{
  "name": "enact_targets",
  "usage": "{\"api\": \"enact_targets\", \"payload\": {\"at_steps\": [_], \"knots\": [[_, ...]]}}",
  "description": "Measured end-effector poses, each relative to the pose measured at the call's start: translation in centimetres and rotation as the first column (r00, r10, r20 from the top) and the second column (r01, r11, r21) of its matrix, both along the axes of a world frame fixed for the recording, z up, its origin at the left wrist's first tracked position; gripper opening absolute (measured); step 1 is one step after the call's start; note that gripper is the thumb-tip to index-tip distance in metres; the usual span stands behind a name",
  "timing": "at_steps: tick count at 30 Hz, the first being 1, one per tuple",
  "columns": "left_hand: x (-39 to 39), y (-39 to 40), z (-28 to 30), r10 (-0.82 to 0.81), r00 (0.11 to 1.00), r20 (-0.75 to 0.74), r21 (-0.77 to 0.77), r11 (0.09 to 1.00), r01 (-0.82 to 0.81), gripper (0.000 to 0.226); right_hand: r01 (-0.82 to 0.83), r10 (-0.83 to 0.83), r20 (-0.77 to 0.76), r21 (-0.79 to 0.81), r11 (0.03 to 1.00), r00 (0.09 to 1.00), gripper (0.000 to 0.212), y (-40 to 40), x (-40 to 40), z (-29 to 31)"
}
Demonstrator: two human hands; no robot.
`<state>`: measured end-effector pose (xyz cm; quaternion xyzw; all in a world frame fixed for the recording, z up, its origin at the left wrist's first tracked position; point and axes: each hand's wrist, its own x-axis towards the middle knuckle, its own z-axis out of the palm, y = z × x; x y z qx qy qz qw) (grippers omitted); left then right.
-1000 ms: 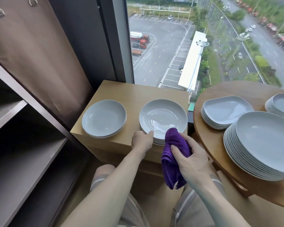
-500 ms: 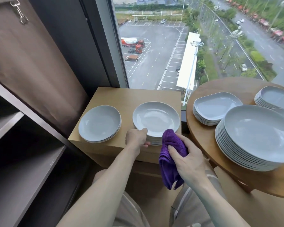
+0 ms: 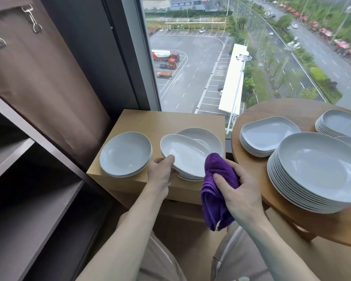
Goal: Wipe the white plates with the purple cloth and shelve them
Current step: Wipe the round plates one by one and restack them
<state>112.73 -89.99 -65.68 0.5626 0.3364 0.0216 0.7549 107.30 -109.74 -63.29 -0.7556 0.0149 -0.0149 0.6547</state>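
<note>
At the centre of the frame, the person's left hand [image 3: 163,173] grips the near-left rim of a white plate [image 3: 185,154], thumb on top, tilting it up off the stack [image 3: 206,138] on the wooden cabinet [image 3: 170,120]. The right hand [image 3: 238,190] is just right of it, fingers clenched around the purple cloth [image 3: 215,201], whose top touches the plate's near-right edge. The plate's long axis runs from upper left to lower right, so the cloth hand is nearest its open face; no brand, label or writing is legible anywhere.
</note>
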Motion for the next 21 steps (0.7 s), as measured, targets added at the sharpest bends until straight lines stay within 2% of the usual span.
{"api": "enact_targets", "payload": {"at_steps": [3, 5, 8, 12, 14, 17, 19, 21], "knots": [[-2.1, 0.8, 0.7, 0.049, 0.997, 0.053, -0.206, 0.978, -0.037, 0.032, -0.009, 0.009, 0.008, 0.006, 1.0, 1.0, 0.033, 0.2, -0.1, 0.4], [-3.7, 1.4, 1.0, 0.112, 0.99, 0.081, -0.381, 0.922, -0.072, 0.049, -0.014, 0.014, 0.009, 0.004, 1.0, 1.0, 0.033, 0.4, -0.1, 0.6], [-6.0, 2.5, 0.8, 0.138, 0.986, 0.097, -0.559, 0.827, -0.06, 0.058, -0.044, 0.044, 0.007, 0.002, 0.999, 0.999, 0.032, 0.9, -0.1, 0.9], [-7.9, 2.9, 0.3, 0.095, 0.984, 0.149, -0.578, 0.816, 0.009, 0.05, -0.088, 0.087, -0.018, -0.043, 0.995, 0.996, 0.03, 2.0, 0.0, 1.6], [-8.3, 3.1, 0.1, 0.077, 0.982, 0.171, -0.535, 0.844, 0.027, 0.05, -0.103, 0.101, -0.021, -0.126, 0.987, 0.995, 0.026, 2.7, 0.3, 1.8], [-8.8, 3.0, 0.0, 0.011, 0.982, 0.188, -0.506, 0.858, 0.088, 0.061, -0.14, 0.132, -0.047, -0.278, 0.95, 0.99, 0.023, 4.2, 1.1, 2.2], [-9.3, 2.3, 0.5, -0.022, 0.981, 0.193, -0.486, 0.867, 0.115, 0.062, -0.214, 0.217, -0.037, -0.383, 0.898, 0.975, 0.021, 5.6, 1.6, 2.0], [-9.6, 1.6, 0.8, -0.041, 0.979, 0.198, -0.449, 0.884, 0.128, 0.058, -0.3, 0.359, -0.005, -0.561, 0.771, 0.933, 0.021, 6.7, 1.6, 1.5]]}}
